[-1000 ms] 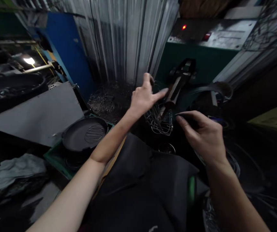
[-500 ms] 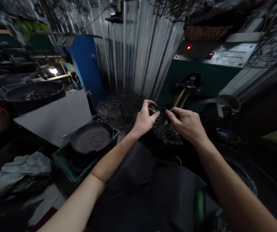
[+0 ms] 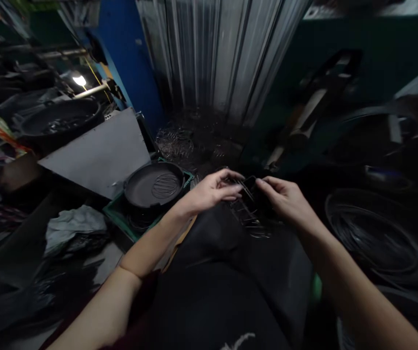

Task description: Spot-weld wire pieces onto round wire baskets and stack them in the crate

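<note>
Dark wire rack, a lattice of thin metal wires, lies low in front of me between my hands. My left hand is at its left side, thumb and fingers closed around thin wires at the upper end. My right hand pinches a dark bent wire by the rack's upper right corner between thumb and forefinger. Dim light hides how the wires join. A dark apron covers my lap just below the rack.
To the left, a round black pan holding a coiled wire piece rests on a green crate. Behind it leans a grey panel. A green machine stands at right, with wire coils below.
The view has tilted downward, so the machines and wall sit higher. My left hand has moved left and slightly down, its fingers now around thin wires. My right hand keeps its pinch.
</note>
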Action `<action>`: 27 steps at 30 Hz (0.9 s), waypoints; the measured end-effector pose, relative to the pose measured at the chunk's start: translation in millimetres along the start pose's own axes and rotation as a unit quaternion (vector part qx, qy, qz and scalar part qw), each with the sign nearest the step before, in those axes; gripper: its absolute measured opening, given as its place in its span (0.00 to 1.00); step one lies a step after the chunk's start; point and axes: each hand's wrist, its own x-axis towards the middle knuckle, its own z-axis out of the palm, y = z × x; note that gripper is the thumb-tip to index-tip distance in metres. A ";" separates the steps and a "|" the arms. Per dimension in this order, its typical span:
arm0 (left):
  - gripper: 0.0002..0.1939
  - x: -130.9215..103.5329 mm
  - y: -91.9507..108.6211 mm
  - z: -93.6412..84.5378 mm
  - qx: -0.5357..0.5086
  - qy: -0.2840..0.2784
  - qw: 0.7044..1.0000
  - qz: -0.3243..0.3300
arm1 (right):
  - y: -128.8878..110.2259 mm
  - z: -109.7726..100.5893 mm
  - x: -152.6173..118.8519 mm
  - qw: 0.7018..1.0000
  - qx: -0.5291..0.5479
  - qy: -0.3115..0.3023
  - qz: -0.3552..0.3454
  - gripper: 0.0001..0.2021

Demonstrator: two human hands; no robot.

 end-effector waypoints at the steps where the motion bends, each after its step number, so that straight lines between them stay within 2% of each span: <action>1: 0.13 -6.9 -9.3 -0.8 0.047 0.011 0.999 0.010 | 6.0 8.2 -2.4 1.000 -0.001 -0.009 -0.001 0.21; 3: 0.10 -18.8 -22.2 -1.0 0.117 0.034 0.992 0.031 | 13.6 19.8 -7.4 1.000 -0.015 -0.018 -0.011 0.22; 4: 0.10 -23.5 -25.4 -0.9 0.111 0.034 0.993 0.027 | 16.1 23.0 -9.5 1.000 -0.020 -0.018 -0.014 0.22; 6: 0.13 -30.7 -26.8 -0.7 0.004 0.016 1.000 -0.016 | 21.6 25.5 -12.1 1.000 -0.019 -0.009 -0.002 0.22; 8: 0.18 -36.2 -25.3 -1.3 -0.124 -0.009 0.990 -0.067 | 30.0 25.8 -13.1 1.000 -0.008 0.008 0.028 0.22; 9: 0.19 -38.4 -25.4 -2.2 -0.149 -0.012 0.986 -0.075 | 35.1 26.2 -13.4 0.999 0.000 0.011 0.043 0.23; 10: 0.19 -39.9 -26.9 -3.6 -0.131 -0.003 0.989 -0.065 | 40.5 26.9 -13.6 0.998 0.008 0.006 0.055 0.23; 12: 0.17 -39.1 -35.1 -7.6 0.028 0.040 0.999 0.014 | 50.1 29.4 -14.4 0.998 0.019 -0.015 0.064 0.24; 13: 0.15 -36.2 -41.4 -9.9 0.142 0.050 0.986 0.076 | 53.5 30.9 -15.2 0.997 0.019 -0.026 0.063 0.23; 14: 0.13 -31.7 -48.6 -12.2 0.253 0.043 0.955 0.147 | 55.7 32.1 -16.3 0.998 0.015 -0.033 0.060 0.23; 16: 0.12 -19.3 -62.6 -15.8 0.419 -0.019 0.862 0.284 | 56.6 32.9 -19.2 0.998 0.001 -0.037 0.052 0.22; 18: 0.13 -5.8 -72.5 -17.6 0.496 -0.092 0.776 0.378 | 54.7 31.5 -23.1 0.998 -0.006 -0.035 0.046 0.21; 20: 0.14 4.5 -76.5 -17.0 0.532 -0.128 0.724 0.420 | 52.4 29.1 -28.6 0.999 -0.007 -0.033 0.042 0.20; 23: 0.12 9.6 -77.2 -11.3 0.549 -0.157 0.699 0.431 | 51.0 29.4 -41.3 0.999 -0.013 -0.029 0.044 0.20; 27: 0.12 -2.6 -85.5 2.8 0.550 -0.184 0.716 0.390 | 53.9 42.8 -62.6 0.998 -0.040 0.000 0.042 0.17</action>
